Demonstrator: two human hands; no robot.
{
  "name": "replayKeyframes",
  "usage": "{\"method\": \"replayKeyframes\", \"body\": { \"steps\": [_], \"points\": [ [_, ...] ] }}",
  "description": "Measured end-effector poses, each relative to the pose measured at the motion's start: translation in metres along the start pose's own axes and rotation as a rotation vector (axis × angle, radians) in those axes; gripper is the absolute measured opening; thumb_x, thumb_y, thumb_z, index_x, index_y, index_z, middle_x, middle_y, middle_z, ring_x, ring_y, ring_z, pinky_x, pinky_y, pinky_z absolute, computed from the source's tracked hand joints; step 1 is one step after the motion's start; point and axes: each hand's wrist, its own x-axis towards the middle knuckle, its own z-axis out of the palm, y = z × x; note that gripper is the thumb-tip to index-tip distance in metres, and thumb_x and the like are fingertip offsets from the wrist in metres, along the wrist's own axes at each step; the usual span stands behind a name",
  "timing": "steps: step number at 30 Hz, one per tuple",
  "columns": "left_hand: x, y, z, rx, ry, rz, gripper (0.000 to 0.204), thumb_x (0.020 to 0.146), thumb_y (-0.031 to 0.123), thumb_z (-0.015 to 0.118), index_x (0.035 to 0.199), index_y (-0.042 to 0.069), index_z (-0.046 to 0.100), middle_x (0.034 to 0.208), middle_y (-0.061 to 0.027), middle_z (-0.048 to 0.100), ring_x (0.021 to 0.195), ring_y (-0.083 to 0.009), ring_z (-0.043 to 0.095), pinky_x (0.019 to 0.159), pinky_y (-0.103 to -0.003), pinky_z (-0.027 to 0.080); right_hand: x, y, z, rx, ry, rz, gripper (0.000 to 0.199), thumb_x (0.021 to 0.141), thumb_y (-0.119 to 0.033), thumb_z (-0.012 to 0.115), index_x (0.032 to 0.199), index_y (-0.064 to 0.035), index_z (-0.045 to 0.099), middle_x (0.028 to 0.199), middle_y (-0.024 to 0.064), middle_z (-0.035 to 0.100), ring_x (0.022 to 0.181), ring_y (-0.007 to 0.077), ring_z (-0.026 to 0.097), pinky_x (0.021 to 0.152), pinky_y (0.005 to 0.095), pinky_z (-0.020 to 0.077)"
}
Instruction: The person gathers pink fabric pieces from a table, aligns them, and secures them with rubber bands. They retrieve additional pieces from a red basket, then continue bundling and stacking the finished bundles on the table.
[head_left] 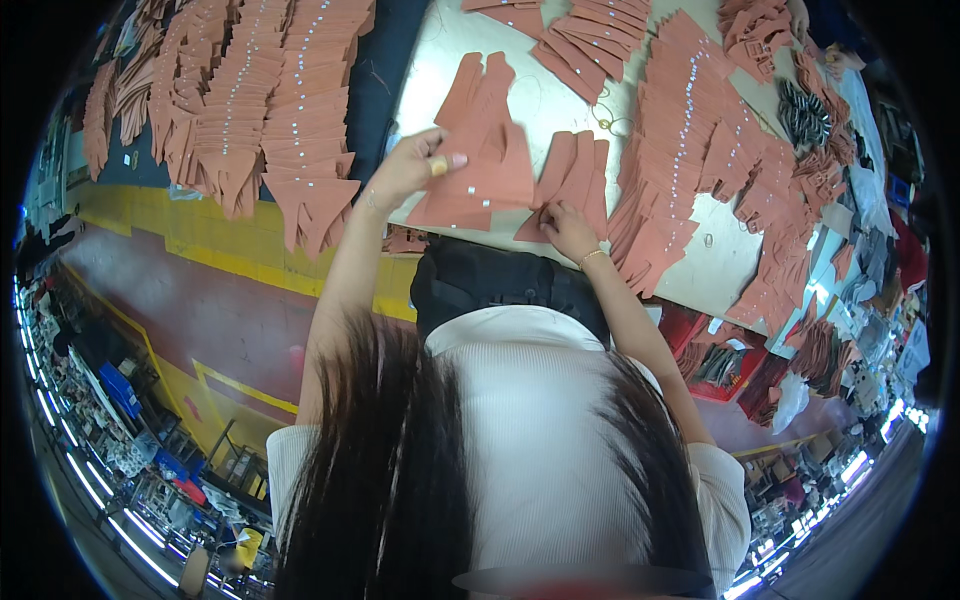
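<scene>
A salmon-pink cut fabric piece (505,175) with a small white sticker is lifted at the table's near edge. My left hand (405,172), with a yellow band round one finger, is closed on its left side. At its lower right corner my right hand (572,232) has its fingers pinched together, partly hidden. Under and behind the lifted piece lies a small pile of like pieces (465,95). Just beyond my right hand is another small stack of cut pieces (578,165), fanned on the pale tabletop (440,40).
Long overlapping rows of stickered pieces (310,110) lie on a dark surface at left. More rows (675,130) cover the table's right side. Red crates (745,385) stand below right. A black bag or cloth (500,280) is between me and the table. Another person's hand (835,62) shows far right.
</scene>
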Motion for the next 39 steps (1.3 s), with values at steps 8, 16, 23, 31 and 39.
{"method": "replayKeyframes", "body": {
  "steps": [8,16,23,31,39],
  "points": [
    [0.032,-0.01,-0.014,0.239,-0.043,-0.045,0.036,0.084,0.017,0.069,0.113,-0.001,0.061,0.098,-0.0059,0.066,0.086,-0.0125,0.059,0.081,-0.027,0.046,0.0,-0.004,-0.005,0.013,-0.034,0.037,0.013,0.082,-0.022,0.06,0.093,-0.0132,0.06,0.098,0.0079,0.058,0.099,0.0313,0.057,0.083,0.0443,0.0472],
    [0.027,-0.11,-0.004,0.934,0.371,-0.055,0.051,0.077,0.016,0.071,0.122,-0.001,0.055,0.109,-0.0239,0.064,0.1,-0.0389,0.061,0.09,-0.043,0.048,0.0,0.001,-0.002,0.002,0.02,-0.02,0.01,0.083,-0.02,0.059,0.091,-0.0135,0.06,0.097,0.0073,0.058,0.101,0.0305,0.056,0.083,0.044,0.0469],
    [0.03,-0.089,0.013,0.895,0.312,-0.335,0.051,0.072,0.017,0.073,0.119,0.003,0.059,0.105,-0.0218,0.064,0.1,-0.0364,0.061,0.088,-0.044,0.048,0.0,-0.004,-0.006,-0.018,-0.009,0.028,0.009,0.083,-0.019,0.059,0.09,-0.0135,0.061,0.096,0.0077,0.059,0.098,0.0297,0.057,0.084,0.0429,0.0466],
    [0.025,0.02,0.016,0.707,-0.078,-0.026,0.037,0.076,0.016,0.073,0.11,0.004,0.066,0.096,-0.018,0.069,0.084,-0.0292,0.065,0.082,-0.034,0.05,-0.001,-0.009,-0.009,-0.027,0.064,0.008,0.009,0.081,-0.018,0.059,0.088,-0.0126,0.062,0.093,0.0079,0.059,0.097,0.0293,0.058,0.083,0.042,0.0471],
    [0.156,0.04,-0.033,0.621,0.064,-0.032,0.048,0.074,0.021,0.077,0.115,0.0,0.063,0.099,-0.0135,0.069,0.087,-0.0238,0.066,0.083,-0.033,0.049,0.001,-0.007,-0.009,0.014,0.016,0.021,0.008,0.08,-0.016,0.058,0.086,-0.0116,0.061,0.09,0.009,0.057,0.093,0.0302,0.058,0.082,0.0414,0.0462]
  ]
}}
